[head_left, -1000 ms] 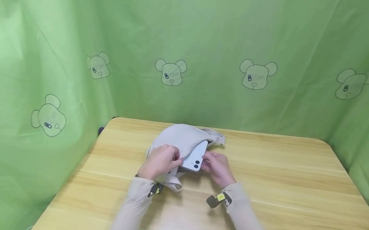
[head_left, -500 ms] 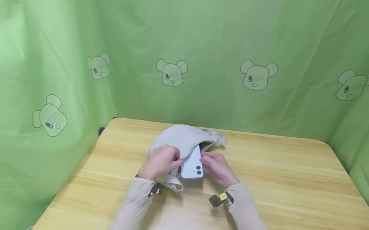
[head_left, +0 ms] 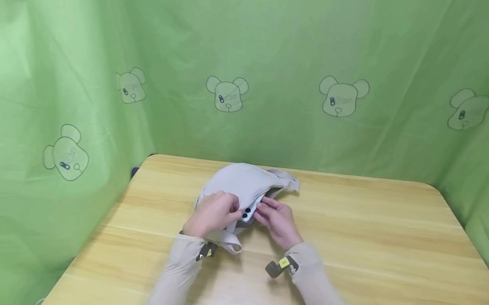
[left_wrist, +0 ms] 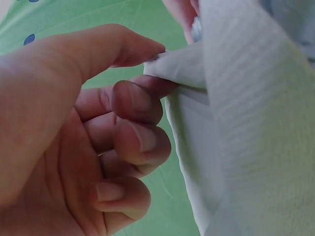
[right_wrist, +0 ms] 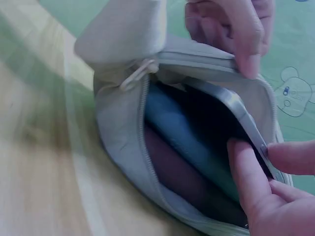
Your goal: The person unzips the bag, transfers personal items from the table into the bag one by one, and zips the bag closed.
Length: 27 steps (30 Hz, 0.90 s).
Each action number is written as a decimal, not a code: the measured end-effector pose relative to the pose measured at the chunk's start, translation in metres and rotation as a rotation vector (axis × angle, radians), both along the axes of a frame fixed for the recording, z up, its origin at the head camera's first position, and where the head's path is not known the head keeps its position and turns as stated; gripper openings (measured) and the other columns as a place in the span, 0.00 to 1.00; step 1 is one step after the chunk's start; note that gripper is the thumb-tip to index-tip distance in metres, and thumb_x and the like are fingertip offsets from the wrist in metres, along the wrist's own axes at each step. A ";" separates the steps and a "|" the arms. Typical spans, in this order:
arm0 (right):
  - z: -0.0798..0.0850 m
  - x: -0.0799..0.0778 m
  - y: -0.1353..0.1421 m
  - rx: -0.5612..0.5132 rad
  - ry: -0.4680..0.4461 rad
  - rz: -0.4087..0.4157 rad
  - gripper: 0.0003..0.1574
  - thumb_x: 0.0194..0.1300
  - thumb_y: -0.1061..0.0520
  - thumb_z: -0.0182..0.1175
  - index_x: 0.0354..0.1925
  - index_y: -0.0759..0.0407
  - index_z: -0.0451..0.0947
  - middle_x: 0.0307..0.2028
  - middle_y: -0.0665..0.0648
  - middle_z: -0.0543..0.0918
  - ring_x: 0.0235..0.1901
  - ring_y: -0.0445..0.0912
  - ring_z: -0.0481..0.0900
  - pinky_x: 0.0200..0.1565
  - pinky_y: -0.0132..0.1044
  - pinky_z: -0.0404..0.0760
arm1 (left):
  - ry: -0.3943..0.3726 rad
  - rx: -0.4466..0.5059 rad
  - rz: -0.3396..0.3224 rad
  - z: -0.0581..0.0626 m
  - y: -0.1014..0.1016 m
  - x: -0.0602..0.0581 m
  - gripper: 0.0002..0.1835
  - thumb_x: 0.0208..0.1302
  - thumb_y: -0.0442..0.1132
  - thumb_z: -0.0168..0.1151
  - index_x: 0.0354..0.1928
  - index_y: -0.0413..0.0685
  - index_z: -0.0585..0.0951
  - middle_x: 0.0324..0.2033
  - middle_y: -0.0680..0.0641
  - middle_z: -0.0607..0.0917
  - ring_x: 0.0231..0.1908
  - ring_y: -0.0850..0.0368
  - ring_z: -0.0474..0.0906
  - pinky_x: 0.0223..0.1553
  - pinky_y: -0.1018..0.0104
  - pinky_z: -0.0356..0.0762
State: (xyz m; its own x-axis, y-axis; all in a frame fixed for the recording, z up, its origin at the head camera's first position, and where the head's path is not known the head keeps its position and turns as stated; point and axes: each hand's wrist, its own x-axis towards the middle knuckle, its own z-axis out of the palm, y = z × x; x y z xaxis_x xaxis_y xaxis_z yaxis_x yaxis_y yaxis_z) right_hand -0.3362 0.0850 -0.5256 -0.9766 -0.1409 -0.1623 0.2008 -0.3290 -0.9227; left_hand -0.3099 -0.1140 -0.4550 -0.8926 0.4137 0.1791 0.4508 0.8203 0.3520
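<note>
A light grey waist bag lies toward the back of the table, its zipper undone. My left hand pinches the fabric at the edge of the opening between thumb and index finger; its other fingers curl loosely in the left wrist view. A pale phone with two camera lenses stands mostly inside the bag, much of it hidden by the front panel. With thumb and fingers, my right hand grips the phone's side edge, its dark face showing in the right wrist view.
Inside the bag, blue material and dark purple material line the space beside the phone. A strap loop hangs at the bag's near side. Green curtains surround the wooden table at the back and sides.
The phone first slid out toward me, then went back deeper into the bag, so less of it shows. My right hand has shifted slightly left with it; my left hand stays put.
</note>
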 end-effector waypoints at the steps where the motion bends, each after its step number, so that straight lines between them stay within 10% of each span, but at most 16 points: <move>1: 0.001 0.000 0.000 -0.019 -0.002 -0.003 0.32 0.73 0.71 0.53 0.72 0.75 0.61 0.45 0.52 0.84 0.41 0.37 0.87 0.53 0.30 0.85 | 0.004 -0.001 0.001 0.000 0.000 0.000 0.11 0.67 0.47 0.66 0.26 0.54 0.83 0.20 0.58 0.83 0.19 0.65 0.73 0.23 0.69 0.70; 20: 0.000 0.004 -0.008 -0.174 -0.083 -0.136 0.33 0.71 0.74 0.52 0.71 0.78 0.59 0.47 0.57 0.81 0.40 0.37 0.88 0.55 0.30 0.84 | 0.017 0.002 -0.009 -0.003 0.002 0.000 0.12 0.67 0.47 0.66 0.25 0.54 0.83 0.20 0.57 0.83 0.19 0.66 0.72 0.22 0.71 0.70; 27: 0.002 0.005 -0.007 -0.116 -0.043 0.007 0.33 0.73 0.72 0.49 0.74 0.76 0.56 0.58 0.66 0.82 0.48 0.40 0.86 0.65 0.41 0.80 | 0.010 0.007 -0.008 -0.003 0.002 0.000 0.11 0.66 0.46 0.66 0.26 0.54 0.83 0.19 0.58 0.83 0.19 0.66 0.72 0.22 0.70 0.70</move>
